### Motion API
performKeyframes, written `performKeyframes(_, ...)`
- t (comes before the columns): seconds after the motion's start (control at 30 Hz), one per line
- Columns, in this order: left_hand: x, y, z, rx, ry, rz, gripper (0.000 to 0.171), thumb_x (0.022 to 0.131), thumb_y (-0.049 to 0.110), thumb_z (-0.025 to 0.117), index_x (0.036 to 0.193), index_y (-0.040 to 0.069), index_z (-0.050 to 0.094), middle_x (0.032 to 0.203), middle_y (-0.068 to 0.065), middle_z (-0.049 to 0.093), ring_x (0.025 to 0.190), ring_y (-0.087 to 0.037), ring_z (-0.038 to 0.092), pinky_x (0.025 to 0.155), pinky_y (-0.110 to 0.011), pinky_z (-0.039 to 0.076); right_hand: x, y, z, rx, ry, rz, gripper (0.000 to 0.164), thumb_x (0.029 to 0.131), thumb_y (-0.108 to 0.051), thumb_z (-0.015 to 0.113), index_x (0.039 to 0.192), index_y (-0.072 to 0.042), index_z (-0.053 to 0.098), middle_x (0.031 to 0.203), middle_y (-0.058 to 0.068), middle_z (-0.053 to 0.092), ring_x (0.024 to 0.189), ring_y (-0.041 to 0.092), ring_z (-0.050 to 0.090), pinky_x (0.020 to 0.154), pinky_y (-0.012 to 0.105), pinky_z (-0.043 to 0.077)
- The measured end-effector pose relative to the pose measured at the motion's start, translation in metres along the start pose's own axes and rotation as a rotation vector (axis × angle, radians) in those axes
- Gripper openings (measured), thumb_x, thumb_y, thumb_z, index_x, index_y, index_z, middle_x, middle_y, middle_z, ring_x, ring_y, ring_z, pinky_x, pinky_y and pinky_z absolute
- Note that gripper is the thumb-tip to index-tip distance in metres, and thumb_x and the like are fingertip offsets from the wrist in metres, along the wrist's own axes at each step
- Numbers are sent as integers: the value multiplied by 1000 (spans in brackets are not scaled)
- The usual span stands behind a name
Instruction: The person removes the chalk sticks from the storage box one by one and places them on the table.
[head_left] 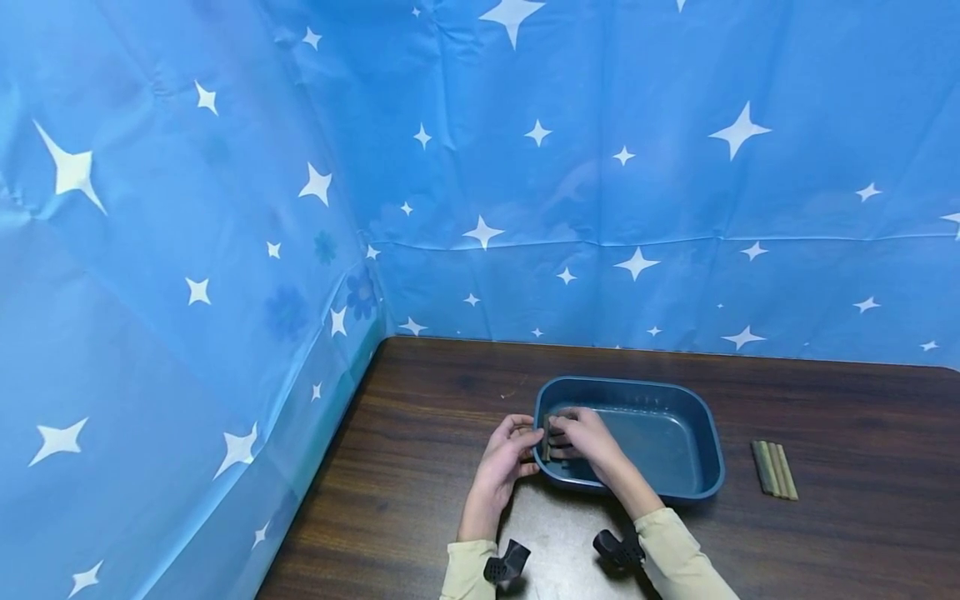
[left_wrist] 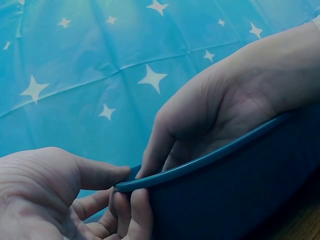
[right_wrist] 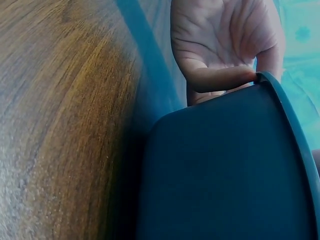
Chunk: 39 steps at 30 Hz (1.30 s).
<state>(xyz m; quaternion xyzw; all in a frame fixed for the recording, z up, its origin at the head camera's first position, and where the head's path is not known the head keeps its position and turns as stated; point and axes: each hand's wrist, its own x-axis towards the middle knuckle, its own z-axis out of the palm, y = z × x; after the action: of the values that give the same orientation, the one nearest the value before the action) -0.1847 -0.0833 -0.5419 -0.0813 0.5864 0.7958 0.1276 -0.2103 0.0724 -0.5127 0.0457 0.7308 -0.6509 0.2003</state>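
Note:
A blue rectangular tub (head_left: 645, 442) stands on the table. My left hand (head_left: 504, 457) is at its left end; in the left wrist view the thumb (left_wrist: 107, 174) lies over the rim and the fingers (left_wrist: 141, 212) bend against the outer wall, pinching the edge. My right hand (head_left: 588, 437) reaches down inside the tub at the same end. Its fingers bend round a dark greenish stick (head_left: 546, 437) standing along the inner left wall. In the left wrist view the tub's wall hides the right fingertips and the stick.
To the right of the tub, several green and tan sticks (head_left: 775, 471) lie side by side on the dark wooden table (head_left: 420, 417). A blue star-patterned cloth (head_left: 570, 192) hangs behind and to the left. Black wrist cameras (head_left: 507, 562) sit at both cuffs.

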Motion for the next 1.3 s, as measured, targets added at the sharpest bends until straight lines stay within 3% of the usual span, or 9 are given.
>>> performKeyframes(0.27,0,1,1,-6,2,-5,23,97,8,66,116,7,54,91,2,60,71,-10,53,58,-23,49,-1,0,1,4,18,-24,32,106,-8,50,125,15,60,110,23,67,98,30,69,84,43,60)
performKeyframes(0.43,0,1,0,-7,-2,-3,24,97,8,66,117,6,53,90,1,60,71,-11,54,58,-23,48,-1,1,3,18,36,-39,32,107,-7,50,128,16,57,113,26,66,104,36,68,87,46,59)
performKeyframes(0.6,0,0,1,-10,-5,1,23,97,8,65,116,6,54,91,2,61,71,-10,55,58,-22,48,0,2,5,34,53,-44,32,105,-6,53,130,13,54,112,24,63,96,32,69,83,44,61)
performKeyframes(0.93,0,-1,1,-3,-12,7,24,97,9,65,116,6,53,91,2,62,72,-10,56,59,-23,48,-2,4,5,83,-6,-89,37,97,6,59,132,14,50,108,24,64,84,22,67,76,41,62)
performKeyframes(1.3,0,0,1,-12,-17,0,23,98,11,65,117,7,53,93,2,61,72,-10,55,58,-22,48,-4,4,2,85,-32,-93,36,96,6,61,131,13,53,109,24,64,83,21,68,78,42,62)
